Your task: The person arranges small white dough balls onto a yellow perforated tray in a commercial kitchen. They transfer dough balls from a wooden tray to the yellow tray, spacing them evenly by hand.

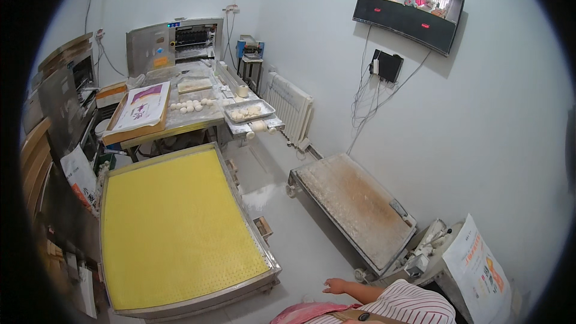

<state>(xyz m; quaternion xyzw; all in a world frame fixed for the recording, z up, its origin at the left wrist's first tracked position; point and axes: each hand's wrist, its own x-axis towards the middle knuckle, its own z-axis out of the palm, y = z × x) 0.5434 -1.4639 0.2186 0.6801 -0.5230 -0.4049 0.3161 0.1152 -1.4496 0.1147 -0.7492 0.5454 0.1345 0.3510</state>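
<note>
Nearest the camera, at the near edge, are the wearer's striped sleeve [414,305] and, left of it, a reddish-pink cloth [309,312]. From the sleeve the bare right forearm reaches left, and the right hand [334,286] hangs over the pale floor [270,228]. Its fingers point left and stand loosely apart, with nothing seen in them. The left hand is out of view, so I cannot tell how its fingers stand.

The right hand lies between two large things and looks clear of both. To its left is a broad yellow perforated sheet [174,228] set in a metal frame [273,279]. Beyond the hand, slightly right, is a low wheeled platform [342,198], its top dusted white and stained brown. At the near right a white printed bag [477,270] drapes over some equipment.

Farther off, on the left, a floury surface [207,121] carries a cluster of round, pale dough balls [191,106]. Left of them sits a shallow box [135,137] topped with a white and purple printed sheet [143,105]; right of them a metal tray [258,116] holds more pale pieces. A white radiator [288,108] stands along the far wall, and a dark screen [408,24] hangs high on the right.
</note>
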